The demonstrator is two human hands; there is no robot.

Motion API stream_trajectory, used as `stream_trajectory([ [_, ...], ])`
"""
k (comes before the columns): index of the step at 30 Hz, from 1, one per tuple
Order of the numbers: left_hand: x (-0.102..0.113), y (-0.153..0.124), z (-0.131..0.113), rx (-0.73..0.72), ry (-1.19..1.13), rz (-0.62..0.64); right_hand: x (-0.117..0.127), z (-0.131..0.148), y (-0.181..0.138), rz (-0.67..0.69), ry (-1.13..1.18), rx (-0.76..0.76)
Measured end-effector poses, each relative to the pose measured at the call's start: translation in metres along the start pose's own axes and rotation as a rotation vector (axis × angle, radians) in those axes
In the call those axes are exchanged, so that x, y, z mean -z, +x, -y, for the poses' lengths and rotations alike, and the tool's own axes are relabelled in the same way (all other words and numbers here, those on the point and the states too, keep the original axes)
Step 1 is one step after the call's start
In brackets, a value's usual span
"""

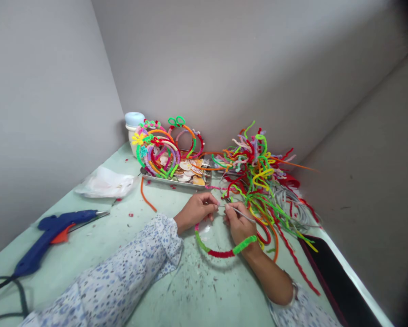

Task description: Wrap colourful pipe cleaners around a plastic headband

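A curved wire hoop (221, 254), partly wrapped in pink, green and red pipe cleaner, hangs between my hands above the table. My left hand (197, 211) pinches a pink fuzzy tip at the hoop's upper left, its fingers closed. Facing it, my right hand (240, 225) is closed on a bare grey stretch of the wire, which sticks out past the fingers. The green right end of the wrapping passes in front of my right wrist. The fingertips are close together, and the exact join between them is too small to make out.
A blue hot glue gun (57, 231) lies at left near a plastic bag (105, 182). Finished fuzzy hoops (163, 150) rest on a metal tray (176, 182) beside a white jar (133, 131). Loose pipe cleaners (258, 172) pile at right, near a dark flat device (336, 277).
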State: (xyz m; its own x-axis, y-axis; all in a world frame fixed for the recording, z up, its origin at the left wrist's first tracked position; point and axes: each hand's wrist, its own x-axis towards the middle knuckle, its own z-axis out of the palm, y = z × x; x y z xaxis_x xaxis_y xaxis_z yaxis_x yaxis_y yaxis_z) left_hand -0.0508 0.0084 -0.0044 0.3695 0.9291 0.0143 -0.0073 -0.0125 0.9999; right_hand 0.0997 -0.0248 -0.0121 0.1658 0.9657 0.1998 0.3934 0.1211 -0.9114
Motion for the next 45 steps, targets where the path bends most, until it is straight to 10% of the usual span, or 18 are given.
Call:
stream_trajectory([
  [45,0.003,0.002,-0.001,0.081,-0.038,0.119,0.003,-0.004,0.000,-0.001,-0.149,0.169],
])
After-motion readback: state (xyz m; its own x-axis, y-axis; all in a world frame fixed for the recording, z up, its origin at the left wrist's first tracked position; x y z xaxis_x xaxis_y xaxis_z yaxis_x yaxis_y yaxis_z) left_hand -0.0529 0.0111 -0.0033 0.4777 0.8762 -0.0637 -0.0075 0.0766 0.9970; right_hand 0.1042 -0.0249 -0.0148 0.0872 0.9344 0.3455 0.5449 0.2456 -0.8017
